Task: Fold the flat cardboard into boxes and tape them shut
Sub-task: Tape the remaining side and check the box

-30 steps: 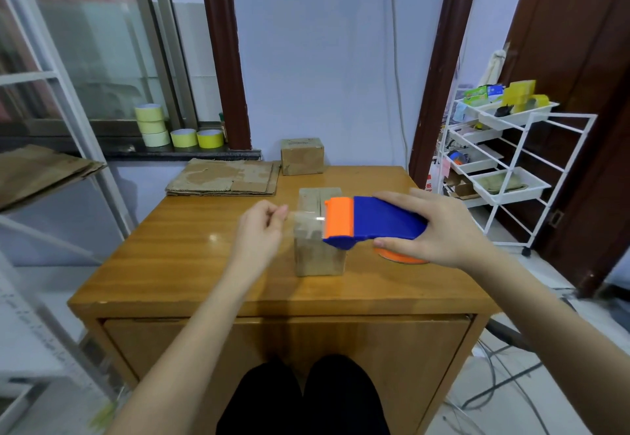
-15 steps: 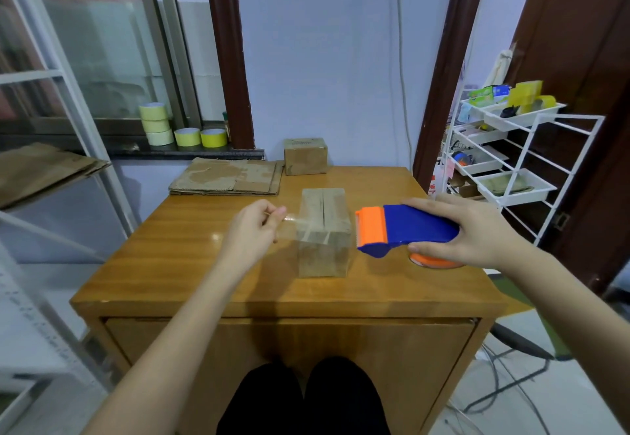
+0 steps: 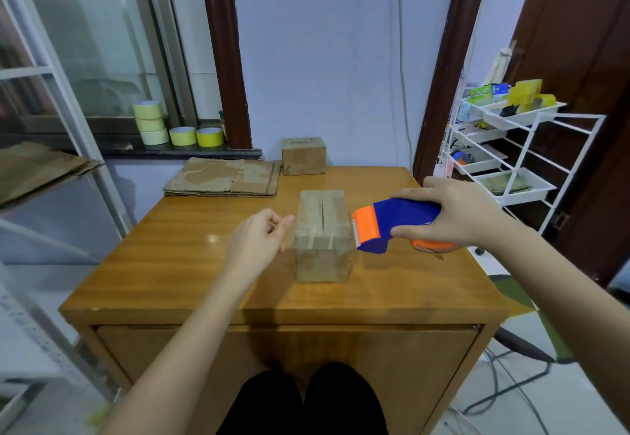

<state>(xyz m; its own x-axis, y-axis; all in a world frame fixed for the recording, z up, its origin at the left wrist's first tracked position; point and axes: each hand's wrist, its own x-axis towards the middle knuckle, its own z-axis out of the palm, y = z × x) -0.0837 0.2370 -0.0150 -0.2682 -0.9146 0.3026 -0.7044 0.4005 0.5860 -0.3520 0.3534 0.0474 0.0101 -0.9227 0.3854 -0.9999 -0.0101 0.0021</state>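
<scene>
- Folded box (image 3: 323, 234): upright near the middle of the table (image 3: 191, 257), top flaps meeting in a seam, clear tape across its near top edge.
- My left hand (image 3: 256, 243): just left of the box, thumb and forefinger pinched together; whether they hold a tape end I cannot tell.
- My right hand (image 3: 453, 211): curled round the blue-and-orange tape dispenser (image 3: 392, 221), its toothed end beside the box's right edge.
- Flat cardboard (image 3: 223, 177): stacked at the far left corner.
- Finished box (image 3: 303, 156): at the far edge.
</scene>
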